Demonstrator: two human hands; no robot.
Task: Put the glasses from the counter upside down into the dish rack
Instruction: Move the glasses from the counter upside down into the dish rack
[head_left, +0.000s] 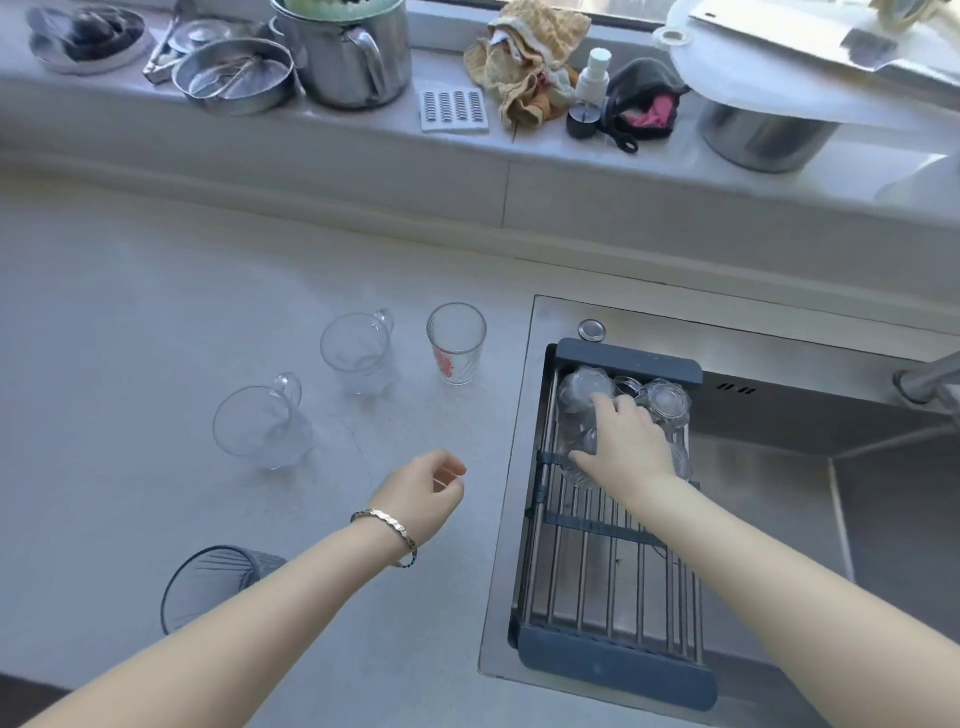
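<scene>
Grey counter (156, 312) holds four upright glasses. Nearest the empty, loosely curled left hand (423, 488) stands the printed glass (456, 351); the right hand (623, 441) grips an inverted glass (579, 467) at the dish rack's (613, 670) far end.

right hand (626, 441) on inverted glass (579, 462) in dish rack (613, 670) | left hand (423, 491) empty

three clear glasses stand upright on the bench (156, 312): two handled mugs (358, 353) (262, 428) and a red-printed tumbler (456, 351). several inverted glasses (665, 405) crowd the dish rack's (613, 670) far end.
</scene>
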